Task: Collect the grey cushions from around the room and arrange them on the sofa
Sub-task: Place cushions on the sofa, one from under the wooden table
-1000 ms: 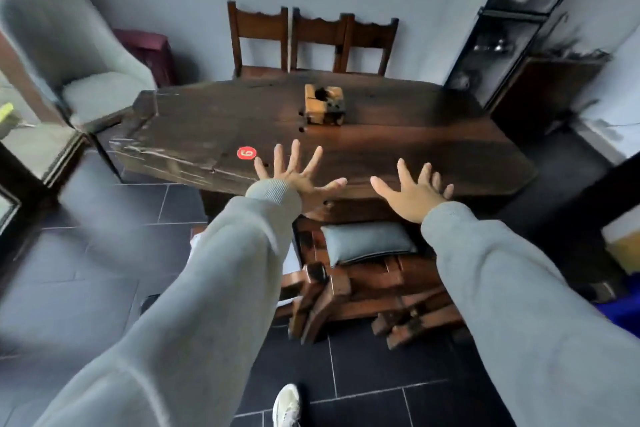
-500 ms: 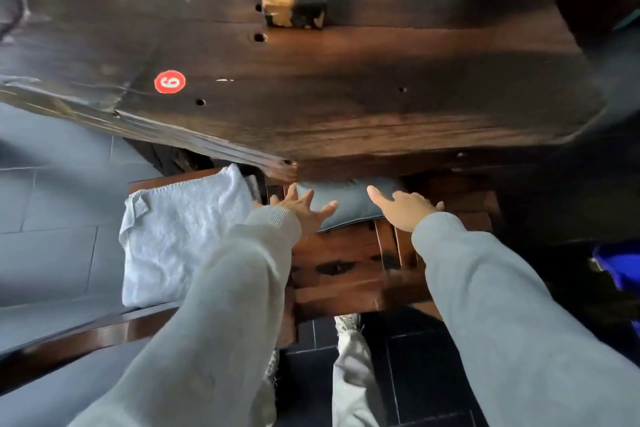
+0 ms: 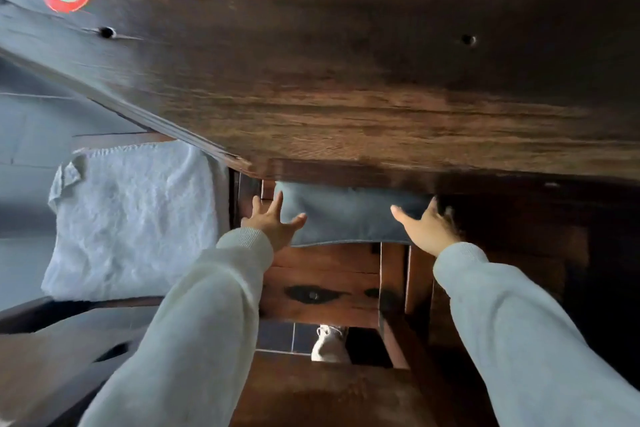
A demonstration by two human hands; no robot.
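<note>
Dark wooden desk (image 3: 346, 80) overhangs a grey cushion (image 3: 346, 215) lying on a wooden seat (image 3: 322, 284) beneath its edge. Left hand (image 3: 273, 224) and right hand (image 3: 427, 229), fingers spread, rest against the cushion's two ends, gripping nothing. Left of the left hand lies a white towel (image 3: 131, 222).

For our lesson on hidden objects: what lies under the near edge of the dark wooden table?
A grey fabric cushion lies on a reddish wooden seat, the left hand and right hand at its ends. The dark wooden table covers its far part.
</note>
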